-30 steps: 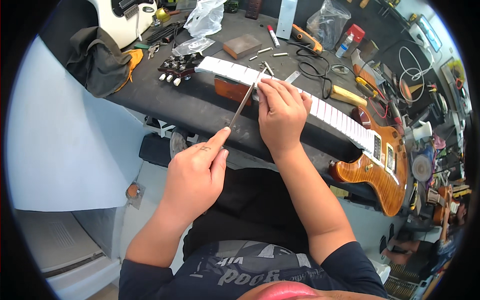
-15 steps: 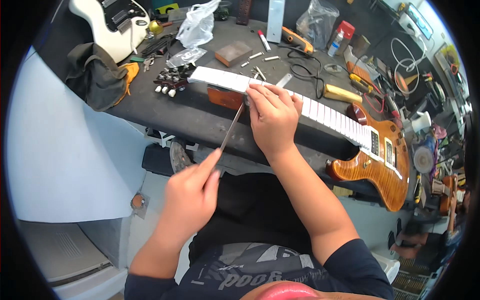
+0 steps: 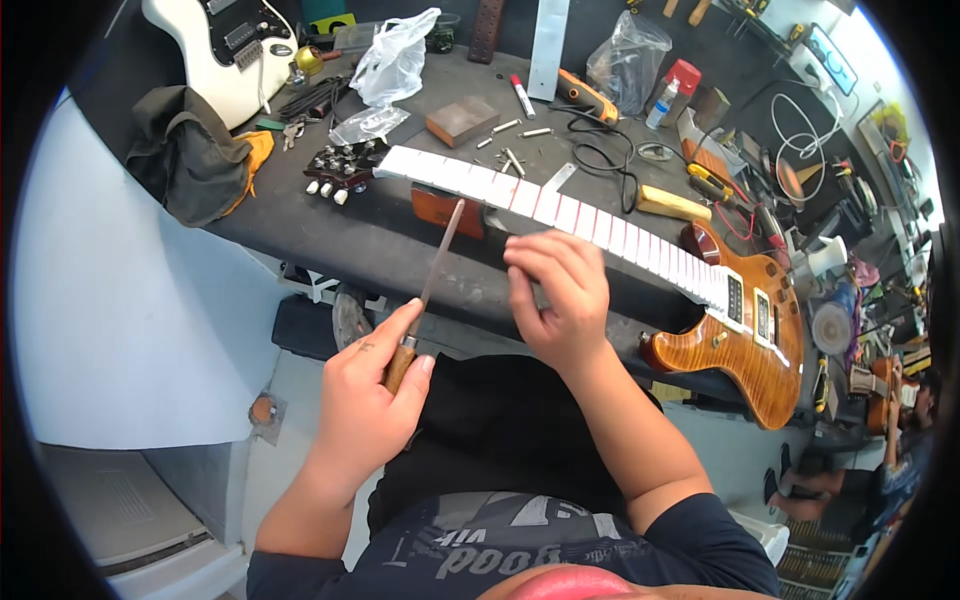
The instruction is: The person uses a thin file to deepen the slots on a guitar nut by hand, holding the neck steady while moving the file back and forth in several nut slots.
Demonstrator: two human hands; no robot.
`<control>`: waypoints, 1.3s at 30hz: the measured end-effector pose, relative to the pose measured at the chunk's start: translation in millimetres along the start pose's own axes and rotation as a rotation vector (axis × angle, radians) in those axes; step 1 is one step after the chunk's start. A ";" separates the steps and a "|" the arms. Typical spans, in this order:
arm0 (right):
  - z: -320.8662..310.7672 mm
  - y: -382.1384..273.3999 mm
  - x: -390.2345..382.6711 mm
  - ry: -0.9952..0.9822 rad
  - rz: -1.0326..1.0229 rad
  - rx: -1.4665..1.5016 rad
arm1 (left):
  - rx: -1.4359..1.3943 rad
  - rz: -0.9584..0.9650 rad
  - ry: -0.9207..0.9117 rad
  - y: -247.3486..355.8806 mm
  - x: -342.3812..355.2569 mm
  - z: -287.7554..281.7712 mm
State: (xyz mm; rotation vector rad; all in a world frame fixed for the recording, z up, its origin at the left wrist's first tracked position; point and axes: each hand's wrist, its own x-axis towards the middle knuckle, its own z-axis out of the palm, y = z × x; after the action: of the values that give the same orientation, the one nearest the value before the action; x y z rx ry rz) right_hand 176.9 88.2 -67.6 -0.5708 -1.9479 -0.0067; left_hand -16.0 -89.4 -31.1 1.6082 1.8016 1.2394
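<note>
Head view, looking down at the dark grey tabletop [image 3: 330, 235], across which an amber flame-topped electric guitar [image 3: 745, 330] lies face up, its long axis running from the dark headstock with pale tuner knobs [image 3: 340, 165] at upper left to the body at lower right; the neck rests on a reddish-brown wooden block [image 3: 440, 208], and its fingerboard is covered fret to fret with strips of white masking tape [image 3: 560, 212]. The right hand [image 3: 555, 295] is the nearer of the two to the neck: it hovers palm down at the near edge of the taped fingerboard, fingers curled narrow and holding nothing that can be seen. The left hand [image 3: 365, 400] sits lower and to the left, off the tabletop edge, closed around the brown wooden handle of a slim grey metal file [image 3: 440, 250]. The file's long axis slants up and to the right, crossing the neck's axis, its tip ending just beside the wooden block and short of the tape. The neck thus lies above and ahead of both hands. Small loose items scatter the far tabletop, among them a white plastic bag [image 3: 395, 60].
</note>
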 end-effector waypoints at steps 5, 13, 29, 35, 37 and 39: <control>5.2 1.7 -12.9 -0.253 0.093 0.236 | -0.035 -0.052 -0.076 -8.5 -1.0 2.9; 22.1 0.5 -6.3 -0.302 0.191 0.099 | 0.097 0.086 0.025 3.6 10.6 10.8; 28.3 6.5 -8.3 -0.199 0.201 0.062 | 0.271 0.165 0.056 17.4 30.1 29.7; 29.0 5.1 -5.4 -0.296 0.304 0.041 | 0.231 0.099 -0.001 22.6 91.8 39.3; 28.5 4.7 -4.2 -0.302 0.307 0.062 | 0.223 0.075 -0.005 18.1 86.6 41.6; 29.5 7.0 -6.5 -0.273 0.390 0.108 | 0.207 0.209 0.069 5.2 55.0 40.2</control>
State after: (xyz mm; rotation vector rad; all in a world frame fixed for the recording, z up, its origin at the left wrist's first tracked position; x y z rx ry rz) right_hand 156.5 99.4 -88.0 -0.9076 -2.0506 0.4402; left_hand 5.6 -24.6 -34.2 1.9318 1.8961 1.2437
